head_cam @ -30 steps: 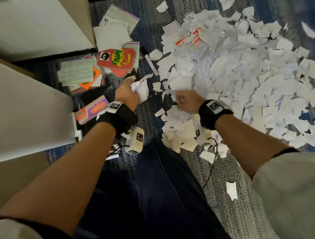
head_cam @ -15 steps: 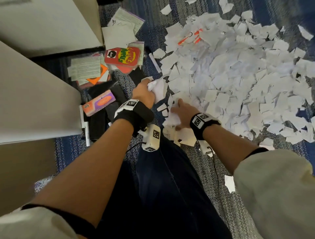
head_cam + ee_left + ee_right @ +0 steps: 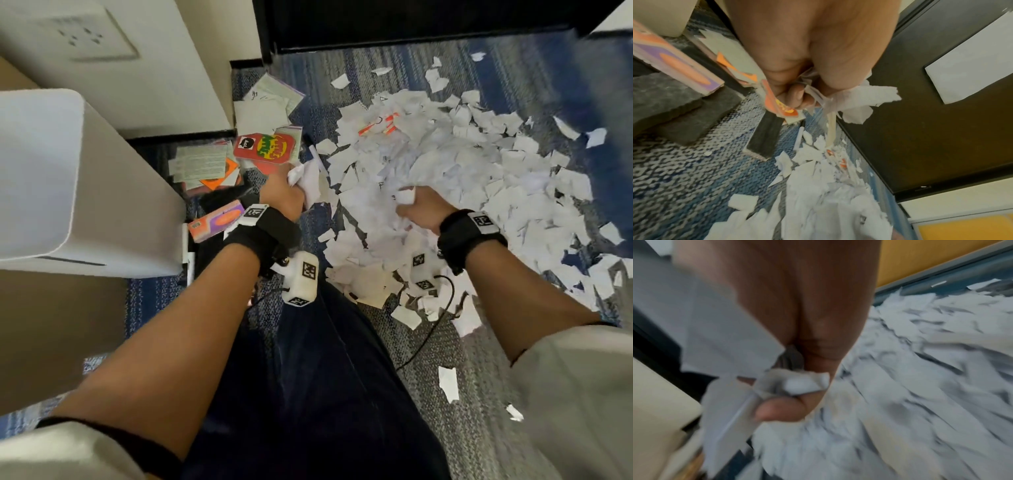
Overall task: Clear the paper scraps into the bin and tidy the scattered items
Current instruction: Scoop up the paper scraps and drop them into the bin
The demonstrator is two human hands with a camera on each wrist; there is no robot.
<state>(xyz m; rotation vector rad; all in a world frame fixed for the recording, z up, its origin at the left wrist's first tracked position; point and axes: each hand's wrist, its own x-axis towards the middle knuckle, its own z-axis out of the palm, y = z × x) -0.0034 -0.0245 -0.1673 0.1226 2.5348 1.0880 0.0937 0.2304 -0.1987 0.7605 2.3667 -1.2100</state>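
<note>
A broad heap of torn white paper scraps (image 3: 455, 178) covers the blue carpet ahead and to the right. My left hand (image 3: 284, 197) is clenched round a crumpled wad of scraps (image 3: 306, 181); in the left wrist view the wad (image 3: 857, 97) sticks out of the fist (image 3: 797, 95). My right hand (image 3: 416, 205) sits on the heap's near side, fingers curled round white scraps (image 3: 406, 196). In the blurred right wrist view the thumb (image 3: 781, 408) presses scraps (image 3: 797, 384) into the palm. The white bin (image 3: 68, 178) stands at the left.
Scattered items lie left of the heap: a red card pack (image 3: 265, 146), leaflets (image 3: 200, 163), an orange-purple box (image 3: 217, 220), black felt pieces (image 3: 666, 100), a white pen (image 3: 800, 138). Orange clips (image 3: 378, 124) lie on the heap. White furniture (image 3: 137, 58) stands behind; my dark trouser leg (image 3: 308, 377) is below.
My right hand went from lying near the left hand at the heap's near edge to out to the right, now holding scraps. The left hand kept its wad. The view tilted up.
</note>
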